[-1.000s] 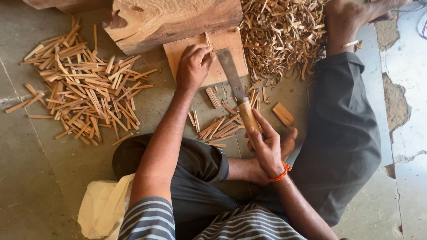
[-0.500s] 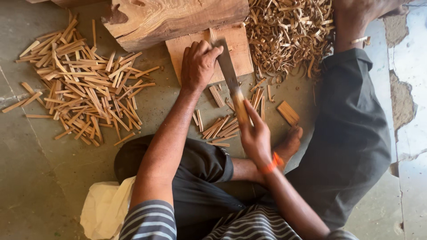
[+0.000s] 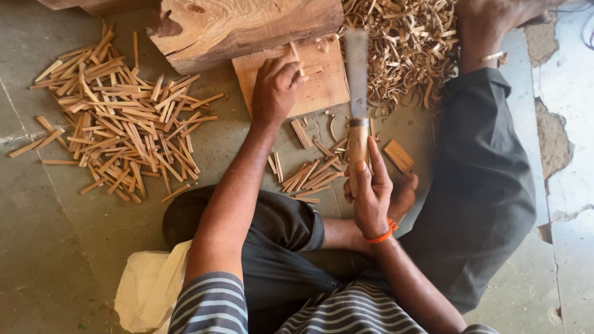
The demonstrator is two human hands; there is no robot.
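While the left hand [image 3: 276, 89] is pinching a thin pale wooden stick [image 3: 296, 57] upright on the flat tan chopping board [image 3: 322, 86], the right hand [image 3: 370, 195] is gripping a broad-bladed, wooden-handled knife [image 3: 357, 93], its long axis pointing away, just right of the stick.

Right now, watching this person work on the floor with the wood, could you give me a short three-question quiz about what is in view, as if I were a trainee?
1. True or false: the right hand grips a broad-bladed knife by its wooden handle.
2. What does the left hand hold upright on the flat wooden board? A) a thin wooden stick B) a stone C) a rope
3. On which side of the picture does the big pile of cut sticks lie?

Key: 1 true. 2 A. 3 the left side; the curly shavings lie at top right.
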